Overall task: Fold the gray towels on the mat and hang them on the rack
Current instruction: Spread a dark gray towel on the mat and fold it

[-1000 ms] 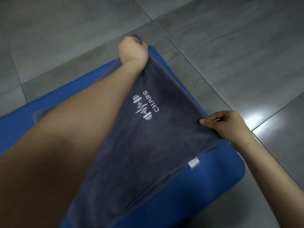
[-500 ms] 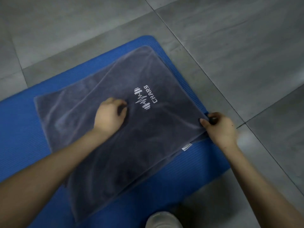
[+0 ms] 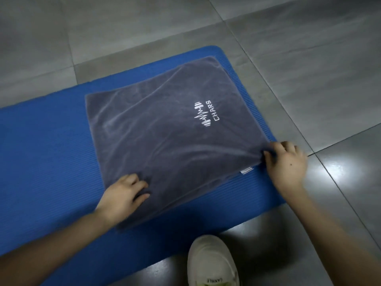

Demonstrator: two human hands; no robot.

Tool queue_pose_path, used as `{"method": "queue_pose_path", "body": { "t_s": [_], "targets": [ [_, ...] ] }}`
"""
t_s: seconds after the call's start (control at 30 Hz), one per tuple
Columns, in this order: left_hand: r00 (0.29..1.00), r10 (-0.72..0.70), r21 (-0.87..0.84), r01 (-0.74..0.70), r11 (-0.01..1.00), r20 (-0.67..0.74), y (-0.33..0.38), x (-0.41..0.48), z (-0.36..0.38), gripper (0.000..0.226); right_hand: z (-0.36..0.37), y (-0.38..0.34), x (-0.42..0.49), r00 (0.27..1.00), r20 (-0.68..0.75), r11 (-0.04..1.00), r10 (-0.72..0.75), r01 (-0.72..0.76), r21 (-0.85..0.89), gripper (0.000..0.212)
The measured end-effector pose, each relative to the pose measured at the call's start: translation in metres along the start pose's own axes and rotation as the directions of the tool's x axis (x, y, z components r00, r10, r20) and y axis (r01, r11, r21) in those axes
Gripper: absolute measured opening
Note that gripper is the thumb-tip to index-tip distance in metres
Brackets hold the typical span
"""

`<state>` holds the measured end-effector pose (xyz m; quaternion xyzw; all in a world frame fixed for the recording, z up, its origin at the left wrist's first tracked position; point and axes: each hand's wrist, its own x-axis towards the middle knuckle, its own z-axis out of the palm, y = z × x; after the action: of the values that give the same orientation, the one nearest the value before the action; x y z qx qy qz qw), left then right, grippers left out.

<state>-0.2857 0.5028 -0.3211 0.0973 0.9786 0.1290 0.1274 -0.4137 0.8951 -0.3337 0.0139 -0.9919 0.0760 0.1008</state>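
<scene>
Nearest me, a white shoe (image 3: 210, 263) stands on the tiled floor (image 3: 309, 58). My left grip (image 3: 123, 195) pinches the near corner of the gray towel (image 3: 165, 131), and my right grip (image 3: 285, 164) clutches its right corner. The towel lies folded on the blue mat (image 3: 41, 151).

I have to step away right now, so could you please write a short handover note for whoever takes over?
Left hand: grips the gray towel at its near left corner.
Right hand: pinches its near right corner.
Towel: flat on the blue mat, logo up, layers showing at the near edge, so at least one fold is made.
To do: finish folding, then hang it on the rack, which is not in view. No other towel shows.
</scene>
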Motion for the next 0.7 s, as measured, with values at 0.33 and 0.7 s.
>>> {"method": "queue_pose_path", "body": {
  "t_s": [0.33,0.7],
  "targets": [
    [0.951,0.249,0.155,-0.278,0.948,0.184,-0.018,-0.059,0.016,0.049,0.010,0.017,-0.005,0.780,0.178,0.766,-0.599,0.624,-0.154,0.031],
    [0.898,0.302,-0.023,-0.311,0.950,0.320,-0.060,-0.082,-0.020,0.045,-0.018,0.006,-0.031,0.581,0.240,0.594,-0.778,0.804,-0.021,0.022]
  ]
}}
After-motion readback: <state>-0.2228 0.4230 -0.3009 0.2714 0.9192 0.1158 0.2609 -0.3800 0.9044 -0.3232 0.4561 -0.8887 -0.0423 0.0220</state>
